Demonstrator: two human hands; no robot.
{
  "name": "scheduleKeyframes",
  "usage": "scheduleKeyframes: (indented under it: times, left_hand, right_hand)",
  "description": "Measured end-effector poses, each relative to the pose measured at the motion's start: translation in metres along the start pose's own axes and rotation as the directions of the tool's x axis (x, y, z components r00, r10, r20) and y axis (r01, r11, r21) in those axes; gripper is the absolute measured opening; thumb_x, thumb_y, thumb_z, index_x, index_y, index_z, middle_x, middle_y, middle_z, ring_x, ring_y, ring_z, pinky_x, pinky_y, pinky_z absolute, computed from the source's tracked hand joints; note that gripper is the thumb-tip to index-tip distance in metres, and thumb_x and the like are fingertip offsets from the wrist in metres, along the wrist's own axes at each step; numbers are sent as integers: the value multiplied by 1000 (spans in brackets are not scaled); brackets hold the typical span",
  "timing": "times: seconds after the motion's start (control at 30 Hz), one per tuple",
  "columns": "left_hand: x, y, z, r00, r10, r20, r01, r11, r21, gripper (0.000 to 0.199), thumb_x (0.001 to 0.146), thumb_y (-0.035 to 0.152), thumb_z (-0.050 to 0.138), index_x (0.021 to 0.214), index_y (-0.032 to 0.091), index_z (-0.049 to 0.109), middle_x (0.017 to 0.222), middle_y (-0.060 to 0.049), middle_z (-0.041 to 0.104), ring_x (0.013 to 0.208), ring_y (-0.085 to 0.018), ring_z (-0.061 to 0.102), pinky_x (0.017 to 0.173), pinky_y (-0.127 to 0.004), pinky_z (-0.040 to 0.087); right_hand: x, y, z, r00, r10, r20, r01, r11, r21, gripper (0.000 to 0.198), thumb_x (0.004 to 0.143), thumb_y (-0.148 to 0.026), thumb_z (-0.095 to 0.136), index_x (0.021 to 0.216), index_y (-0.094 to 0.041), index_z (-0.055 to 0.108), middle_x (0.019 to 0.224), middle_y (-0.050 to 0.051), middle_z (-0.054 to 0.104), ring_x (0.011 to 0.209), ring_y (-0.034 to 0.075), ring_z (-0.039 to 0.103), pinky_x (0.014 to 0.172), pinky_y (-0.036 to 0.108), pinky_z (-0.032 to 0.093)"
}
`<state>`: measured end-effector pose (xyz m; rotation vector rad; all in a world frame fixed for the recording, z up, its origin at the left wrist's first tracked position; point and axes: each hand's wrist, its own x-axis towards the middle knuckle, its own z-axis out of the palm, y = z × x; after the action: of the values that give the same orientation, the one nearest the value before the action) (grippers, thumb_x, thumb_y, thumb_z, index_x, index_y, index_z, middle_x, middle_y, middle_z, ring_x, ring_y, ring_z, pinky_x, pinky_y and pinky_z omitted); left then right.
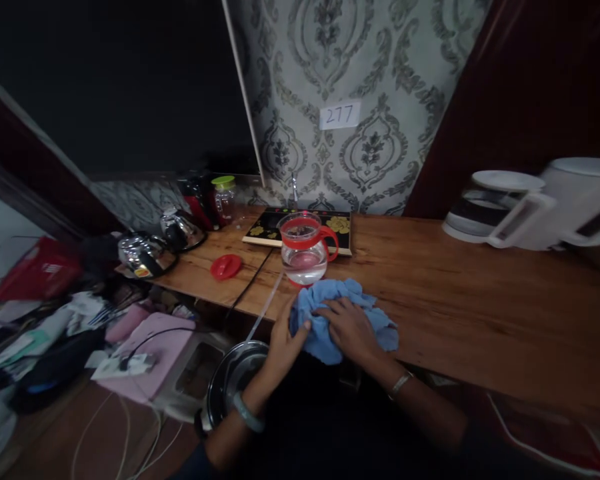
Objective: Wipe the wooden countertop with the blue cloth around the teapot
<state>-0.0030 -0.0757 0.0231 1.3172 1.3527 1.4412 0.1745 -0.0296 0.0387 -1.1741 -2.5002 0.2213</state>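
A blue cloth (337, 293) lies bunched at the front edge of the wooden table, between my two hands. My left hand (284, 341) grips its left side, thumb toward the middle. My right hand (353, 330) is on top, its curled fingers pressed into the folds. Just behind the cloth stands a glass pot (304, 257) with a red rim and red handle, some clear liquid inside. Its surroundings include a round red lid (226, 267) to the left and a black cooktop (265, 227) with gold flowers behind it.
Shiny metal kettles (145, 255) and a green-lidded jug (225, 200) stand at the left. White-handled jugs (495, 207) are at the right. A clear tube (264, 310) runs down to a metal pot (237, 373) below the table edge. A black cord (250, 283) crosses the table.
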Motion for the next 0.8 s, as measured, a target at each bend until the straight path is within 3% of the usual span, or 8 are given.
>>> scheduleKeyframes:
  times: [0.13, 0.3, 0.5, 0.57, 0.67, 0.73, 0.8]
  left_hand:
    - [-14, 19, 9, 997, -75, 6, 76, 993, -89, 73, 78, 43, 72, 141, 22, 44, 150, -11, 44, 140, -27, 39, 119, -43, 27]
    - [-26, 39, 16, 981, -194, -16, 172, 903, -393, 85, 80, 42, 70, 150, 29, 23, 152, -8, 42, 135, -24, 47, 111, -36, 41]
    - [-19, 51, 1, 947, -292, -136, 199, 862, -467, 70, 72, 28, 71, 137, 22, 46, 123, -9, 66, 110, -24, 64, 97, -36, 51]
    - [-10, 56, -17, 951, -235, -202, 137, 904, -405, 66, 71, 28, 70, 133, 22, 50, 120, -7, 67, 107, -24, 65, 96, -36, 52]
    - [15, 66, -52, 934, -27, -356, -42, 982, -185, 68, 70, 27, 71, 134, 25, 50, 127, -5, 63, 115, -24, 61, 103, -37, 49]
    - [39, 69, -74, 896, 129, -424, -132, 991, 23, 72, 69, 24, 71, 136, 27, 48, 136, -4, 57, 125, -24, 55, 110, -37, 43]
    - [67, 67, -89, 872, 247, -422, -178, 964, 197, 78, 70, 23, 70, 142, 27, 41, 146, -5, 48, 133, -25, 47, 116, -38, 35]
  right_hand:
    - [-2, -17, 1, 993, -42, -108, 76, 940, 334, 47, 85, -10, 43, 122, -29, 65, 120, 6, 67, 113, 25, 56, 98, 43, 44]
    - [1, -49, -14, 986, 62, -152, 46, 786, 617, 50, 92, -20, 35, 138, -31, 52, 132, 4, 61, 124, 22, 54, 104, 42, 45]
    - [-7, -60, -22, 988, -78, -135, 152, 691, 707, 53, 97, -38, 44, 148, -33, 35, 152, 3, 43, 139, 23, 41, 114, 44, 37]
    - [-8, -58, -23, 981, -90, -173, 186, 702, 687, 54, 96, -38, 47, 148, -33, 35, 155, 4, 38, 141, 25, 38, 114, 47, 37]
    - [-5, -47, -22, 968, -36, -246, 196, 721, 664, 49, 96, -35, 47, 145, -33, 41, 152, 5, 42, 139, 26, 40, 109, 48, 43]
    - [-1, -34, -19, 963, 26, -269, 168, 721, 672, 46, 96, -32, 46, 142, -32, 45, 149, 6, 46, 135, 26, 46, 101, 45, 49]
    - [3, -16, -12, 958, 91, -273, 121, 733, 669, 44, 96, -32, 46, 140, -31, 48, 145, 8, 50, 130, 26, 51, 96, 44, 53]
